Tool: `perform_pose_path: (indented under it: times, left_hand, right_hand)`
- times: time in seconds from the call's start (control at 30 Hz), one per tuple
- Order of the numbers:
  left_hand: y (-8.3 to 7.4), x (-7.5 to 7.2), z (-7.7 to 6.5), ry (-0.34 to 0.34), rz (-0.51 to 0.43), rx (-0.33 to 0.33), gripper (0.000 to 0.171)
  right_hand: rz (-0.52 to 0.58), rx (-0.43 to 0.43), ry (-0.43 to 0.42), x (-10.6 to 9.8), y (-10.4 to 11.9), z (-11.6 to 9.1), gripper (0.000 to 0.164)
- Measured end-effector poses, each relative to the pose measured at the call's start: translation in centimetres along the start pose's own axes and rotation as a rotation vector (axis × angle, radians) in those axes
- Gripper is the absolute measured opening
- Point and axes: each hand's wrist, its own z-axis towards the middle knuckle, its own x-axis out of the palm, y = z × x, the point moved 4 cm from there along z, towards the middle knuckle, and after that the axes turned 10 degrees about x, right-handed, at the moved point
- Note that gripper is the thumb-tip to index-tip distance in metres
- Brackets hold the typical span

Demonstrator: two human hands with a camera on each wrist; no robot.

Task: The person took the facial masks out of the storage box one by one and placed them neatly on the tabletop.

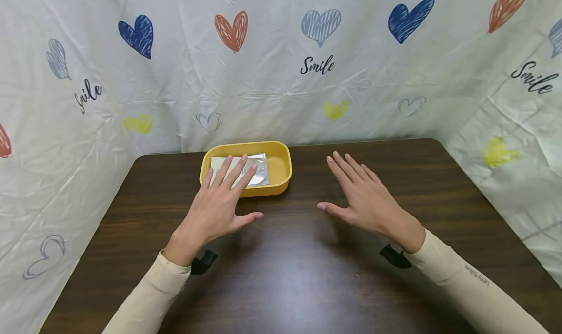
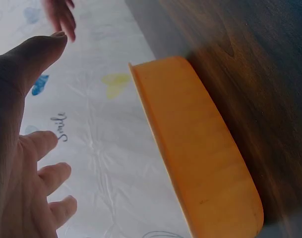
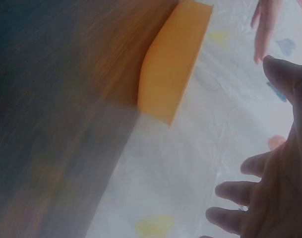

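Note:
My left hand [image 1: 218, 205] is held in the air with its fingers spread, and in the head view its fingertips overlap the near left side of a yellow tray [image 1: 279, 170]. Inside that tray lies a silver and white flat packet [image 1: 260, 170], partly hidden behind the fingers. To the right, my right hand [image 1: 366, 197] hovers over the table, fingers extended and thumb apart, holding nothing. Both wrist views show the tray's outer wall [image 2: 190, 144] beyond the hands; the packet cannot be seen there.
A dark wood table [image 1: 307, 265] lies under both hands. Behind it and at its sides hangs a white cloth [image 1: 272, 80] printed with hearts and the word "Smile". The tray stands near the table's back edge.

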Motion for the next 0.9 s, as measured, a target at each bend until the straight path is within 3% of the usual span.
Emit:
perform_pose_path:
  times: [0.27,0.47,0.77,0.9]
  left_hand:
    - [0.7,-0.3,-0.1,-0.022,-0.048,0.024,0.101]
    - [1.6,-0.8,-0.2,-0.099,-0.119,0.042,0.100]
    - [3.4,-0.8,-0.9,-0.098,-0.341,-0.083,0.097]
    - [4.2,-0.8,-1.1,-0.102,-0.405,-0.110,0.093]
  right_hand:
    - [0.042,0.003,0.019,-0.3,-0.1,0.3,0.101]
    - [0.092,-0.042,-0.008,-0.5,0.0,0.7,0.096]
    - [0.202,0.010,0.040,-0.6,0.1,1.5,0.092]
    - [0.258,0.040,0.041,-0.8,0.3,1.9,0.090]
